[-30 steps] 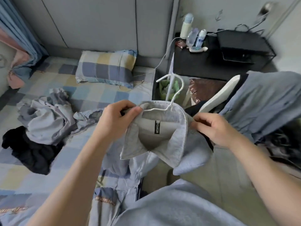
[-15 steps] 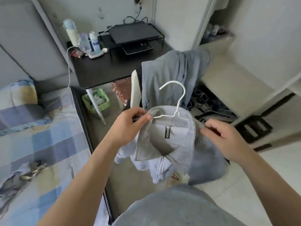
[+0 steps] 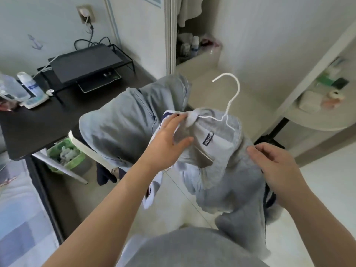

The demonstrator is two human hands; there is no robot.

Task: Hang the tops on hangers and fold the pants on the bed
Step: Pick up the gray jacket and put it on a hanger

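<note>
grey top [image 3: 221,170] on hanger [image 3: 232,97], unhung; pants folding pending | left grip [image 3: 169,143] flat on collar [image 3: 192,119] left of hanger | right grip [image 3: 275,164] pinches shoulder [image 3: 243,145]

black desk [image 3: 57,116] bears bottles [image 3: 28,85], monitor riser [image 3: 86,60]

Black surface [image 3: 38,120] stood at left. Black stand [image 3: 84,62] sat on it toward wall; bottles [image 3: 28,85] clustered at its left end. Green bin [image 3: 65,155] sat on floor beneath, holding pale scraps. Socket [image 3: 86,15] with plugged cable was on wall above. White shelf [image 3: 316,120] at right held small items.
</note>
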